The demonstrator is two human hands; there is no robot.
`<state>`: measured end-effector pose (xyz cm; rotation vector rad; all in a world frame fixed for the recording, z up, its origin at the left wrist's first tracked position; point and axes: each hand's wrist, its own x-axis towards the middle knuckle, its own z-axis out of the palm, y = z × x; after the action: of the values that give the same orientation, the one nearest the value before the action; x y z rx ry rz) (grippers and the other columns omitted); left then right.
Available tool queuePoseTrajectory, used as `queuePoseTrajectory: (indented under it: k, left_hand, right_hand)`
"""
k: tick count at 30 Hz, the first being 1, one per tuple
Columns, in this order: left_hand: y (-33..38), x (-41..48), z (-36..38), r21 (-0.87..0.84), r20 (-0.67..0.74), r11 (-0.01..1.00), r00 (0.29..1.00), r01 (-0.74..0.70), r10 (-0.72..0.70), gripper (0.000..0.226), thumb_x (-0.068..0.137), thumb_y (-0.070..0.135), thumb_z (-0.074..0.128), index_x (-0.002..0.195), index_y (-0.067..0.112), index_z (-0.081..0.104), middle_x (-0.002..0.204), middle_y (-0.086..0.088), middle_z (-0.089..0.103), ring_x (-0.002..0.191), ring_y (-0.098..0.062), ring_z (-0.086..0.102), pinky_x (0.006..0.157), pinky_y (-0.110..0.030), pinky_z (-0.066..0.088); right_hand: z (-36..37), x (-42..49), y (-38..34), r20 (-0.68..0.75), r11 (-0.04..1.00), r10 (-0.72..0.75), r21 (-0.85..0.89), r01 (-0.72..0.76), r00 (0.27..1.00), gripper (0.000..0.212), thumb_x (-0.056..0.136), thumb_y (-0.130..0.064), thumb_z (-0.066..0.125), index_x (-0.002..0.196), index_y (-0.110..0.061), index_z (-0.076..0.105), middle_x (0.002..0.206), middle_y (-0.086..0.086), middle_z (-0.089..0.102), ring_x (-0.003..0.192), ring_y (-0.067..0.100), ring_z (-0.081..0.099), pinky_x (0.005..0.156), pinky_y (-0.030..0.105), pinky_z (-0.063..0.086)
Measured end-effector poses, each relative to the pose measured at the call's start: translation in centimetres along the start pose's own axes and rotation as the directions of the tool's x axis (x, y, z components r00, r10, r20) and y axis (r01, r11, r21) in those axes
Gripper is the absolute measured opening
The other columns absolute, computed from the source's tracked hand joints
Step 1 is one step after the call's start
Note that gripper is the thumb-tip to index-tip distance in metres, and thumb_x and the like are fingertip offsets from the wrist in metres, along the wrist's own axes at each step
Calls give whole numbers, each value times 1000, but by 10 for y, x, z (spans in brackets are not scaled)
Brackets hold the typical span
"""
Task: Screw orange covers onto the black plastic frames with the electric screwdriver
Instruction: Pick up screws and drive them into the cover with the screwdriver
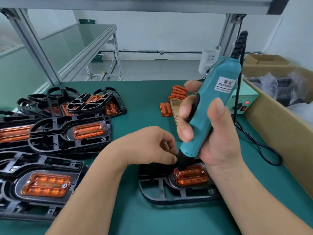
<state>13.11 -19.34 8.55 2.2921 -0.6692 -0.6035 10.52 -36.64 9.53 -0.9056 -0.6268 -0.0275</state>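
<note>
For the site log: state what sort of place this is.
Probably a small factory assembly station: a green bench mat under an aluminium frame, stacked black frames with orange covers, and a corded electric screwdriver in the right hand.

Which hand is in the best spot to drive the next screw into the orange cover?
The right hand: it grips the electric screwdriver, tip down on the orange cover corner. The left hand only curls its fingers beside the tip.
</note>
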Motion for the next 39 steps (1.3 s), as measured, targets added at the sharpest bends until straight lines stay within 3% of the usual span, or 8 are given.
queuePoseTrajectory:
  k: [3, 6, 12, 18, 22, 27, 31, 39]
  left_hand:
    - [1, 0, 2, -52, 19, 999, 1000, -13, 14, 13, 84, 30, 79, 94, 26, 71, 92, -6, 75, 91, -34, 70, 90, -57, 56]
    - [-1, 1, 3, -57, 25, 998, 999, -23, 25, 11, 86, 28, 78, 93, 30, 70, 86, -2, 73, 75, -25, 64, 86, -56, 57]
    - [-9, 2, -1, -45, 25, 999, 1000, 12, -11, 18, 79, 32, 73, 97, 36, 71, 90, 0, 75, 85, -28, 69, 82, -52, 58]
    - [-19, 2, -7, 10, -41, 999, 998, 45, -45, 17, 83, 29, 71, 97, 39, 72, 90, 10, 75, 84, -17, 70, 86, -46, 59]
    - [-20, 0, -9, 25, -38, 998, 997, 66, -65, 20, 84, 33, 73, 101, 44, 73, 94, 14, 75, 86, -11, 70, 89, -42, 59]
    - [-19, -10, -17, 52, 36, 994, 994, 99, -101, 56, 72, 56, 79, 126, 51, 64, 120, 21, 64, 111, 3, 60, 105, -35, 50]
    - [-15, -18, -21, 108, 143, 990, 984, 95, -110, 87, 66, 64, 88, 143, 52, 50, 139, 24, 51, 133, -1, 48, 119, -38, 39]
    - [1, -19, -7, 288, 168, 955, 978, 73, -126, 111, 62, 69, 89, 153, 53, 27, 136, 23, 37, 137, -7, 33, 119, -45, 37]
  right_hand:
    - [0, 0, -2, -15, 998, -19, -68, 18, 1000, 60, 92, -51, 75, 132, -9, 60, 90, 9, 69, 52, 18, 61, 51, 26, 49]
    - [0, 1, -3, -57, 997, -41, -70, 37, 998, 59, 92, -54, 73, 132, -12, 60, 90, 6, 69, 54, 17, 62, 51, 26, 49]
    - [-20, 5, -3, -383, 999, 5, 38, 10, 924, 47, 110, -53, 41, 118, -13, 63, 83, 3, 63, 56, 11, 59, 49, 21, 49]
    - [-61, 9, -5, -549, 998, 60, 3, -70, 834, 47, 106, -56, 51, 119, -11, 61, 85, 4, 63, 55, 12, 53, 48, 22, 45]
    - [-87, 10, -13, -612, 999, 53, 31, -43, 789, 43, 106, -54, 54, 114, -12, 64, 85, 4, 63, 56, 11, 52, 49, 20, 45]
    - [-112, 11, -26, -720, 998, 55, 44, -33, 692, 37, 105, -49, 57, 107, -12, 62, 84, 3, 63, 57, 11, 53, 49, 20, 45]
    - [-126, 8, -40, -737, 994, 107, 86, -65, 668, 33, 103, -46, 58, 102, -14, 62, 84, 1, 62, 57, 10, 52, 49, 18, 46]
    - [-140, 3, -53, -730, 998, 62, 26, -63, 681, 37, 105, -48, 57, 110, -11, 59, 87, 2, 63, 58, 10, 52, 50, 18, 46]
